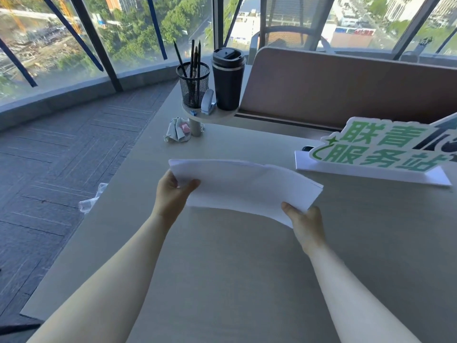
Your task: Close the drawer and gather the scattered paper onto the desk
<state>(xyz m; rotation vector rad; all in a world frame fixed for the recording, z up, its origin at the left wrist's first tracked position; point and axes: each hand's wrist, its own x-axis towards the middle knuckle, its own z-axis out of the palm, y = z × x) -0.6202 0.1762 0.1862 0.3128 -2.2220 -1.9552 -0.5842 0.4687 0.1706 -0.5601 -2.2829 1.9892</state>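
Note:
A stack of white paper sheets (247, 186) hangs just above the middle of the pale wooden desk (235, 280), bowed slightly upward. My left hand (174, 191) grips the stack's left end, thumb on top. At the near right corner my right hand (303, 221) pinches it. The sheets are not quite aligned at the far edge. No drawer is in view.
A small round shelf (210, 115) on a post carries a mesh pen cup (193, 84), a black travel mug (227, 79) and a stapler (207, 102). A crumpled cloth (176, 131) lies beside the post. A green-lettered sign (378, 149) stands at right; a brown divider (346, 87) behind.

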